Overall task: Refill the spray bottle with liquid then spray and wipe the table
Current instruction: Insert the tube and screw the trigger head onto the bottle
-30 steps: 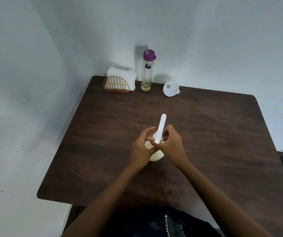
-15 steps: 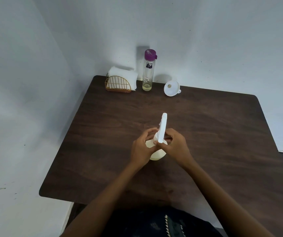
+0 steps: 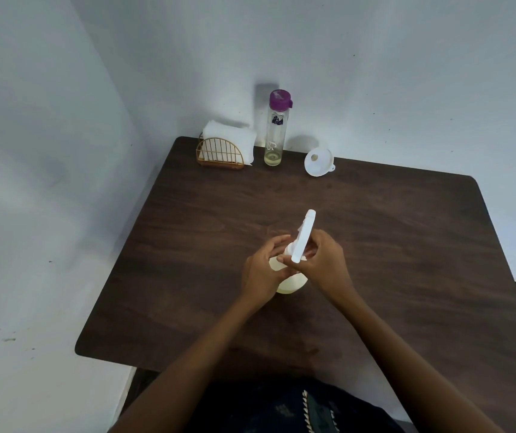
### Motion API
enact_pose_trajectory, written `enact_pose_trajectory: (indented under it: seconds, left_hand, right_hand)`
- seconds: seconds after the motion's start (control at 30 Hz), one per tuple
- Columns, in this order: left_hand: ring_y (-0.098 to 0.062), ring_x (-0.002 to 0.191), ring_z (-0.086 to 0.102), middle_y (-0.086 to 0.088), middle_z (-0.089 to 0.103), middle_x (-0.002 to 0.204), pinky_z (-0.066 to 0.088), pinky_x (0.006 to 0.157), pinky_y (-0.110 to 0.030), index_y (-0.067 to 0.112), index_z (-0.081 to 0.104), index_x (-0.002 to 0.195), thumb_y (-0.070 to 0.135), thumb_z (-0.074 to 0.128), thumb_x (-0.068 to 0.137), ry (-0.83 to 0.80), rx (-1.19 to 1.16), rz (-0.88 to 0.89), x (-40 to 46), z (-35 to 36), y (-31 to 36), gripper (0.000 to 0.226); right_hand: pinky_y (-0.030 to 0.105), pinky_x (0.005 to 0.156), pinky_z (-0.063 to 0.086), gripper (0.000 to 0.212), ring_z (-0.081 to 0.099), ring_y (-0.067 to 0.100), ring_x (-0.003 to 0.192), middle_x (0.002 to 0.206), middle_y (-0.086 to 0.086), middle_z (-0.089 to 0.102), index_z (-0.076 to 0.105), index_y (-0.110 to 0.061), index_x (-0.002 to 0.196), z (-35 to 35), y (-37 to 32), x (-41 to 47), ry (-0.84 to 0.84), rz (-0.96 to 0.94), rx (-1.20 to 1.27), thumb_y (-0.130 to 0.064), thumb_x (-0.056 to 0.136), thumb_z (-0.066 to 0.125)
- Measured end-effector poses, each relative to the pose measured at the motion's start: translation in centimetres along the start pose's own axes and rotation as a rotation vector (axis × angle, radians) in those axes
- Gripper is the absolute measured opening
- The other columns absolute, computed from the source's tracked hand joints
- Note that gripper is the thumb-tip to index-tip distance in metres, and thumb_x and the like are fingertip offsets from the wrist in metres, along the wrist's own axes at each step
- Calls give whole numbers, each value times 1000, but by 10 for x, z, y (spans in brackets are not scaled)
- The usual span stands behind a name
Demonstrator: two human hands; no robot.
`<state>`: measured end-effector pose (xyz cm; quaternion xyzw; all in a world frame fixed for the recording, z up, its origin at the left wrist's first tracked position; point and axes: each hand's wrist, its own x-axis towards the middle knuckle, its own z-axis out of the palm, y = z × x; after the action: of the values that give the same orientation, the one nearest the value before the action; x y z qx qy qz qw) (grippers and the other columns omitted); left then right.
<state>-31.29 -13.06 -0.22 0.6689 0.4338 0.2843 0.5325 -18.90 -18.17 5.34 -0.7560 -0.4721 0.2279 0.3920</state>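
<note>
Gripping spray bottle (image 3: 291,281) body with my left hand (image 3: 263,271); right hand (image 3: 323,260) clamped round white spray head (image 3: 304,235), bottle upright on table (image 3: 406,245).

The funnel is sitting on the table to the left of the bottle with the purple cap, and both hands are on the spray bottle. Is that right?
Not quite. In the head view the funnel sits to the right of the bottle with the purple cap, not the left. The rest holds: it is on the table, and the left hand and right hand are both on the spray bottle.
</note>
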Motion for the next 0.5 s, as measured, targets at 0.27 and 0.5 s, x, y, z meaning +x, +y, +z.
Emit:
enact_pose_trajectory:
  seconds: [0.27,0.5]
  left_hand:
    - [9,104,60,36,64,102,50,86,-24,44,59,116,53,74,63,1,13,-1,-2,0,4,56]
    - [17,97,56,44,59,94,43,80,-9,38,61,116,57,71,57,17,50,10,-2,1,3,63]
  right_hand:
    - [8,68,47,30,60,3,77,83,-14,60,58,-26,83,-3,-4,-4,-55,14,49,-9,71,79]
    - [30,76,53,13,67,19,85,92,4,73,68,-19,78,-22,-12,11,-246,-79,-39,-8,75,74]
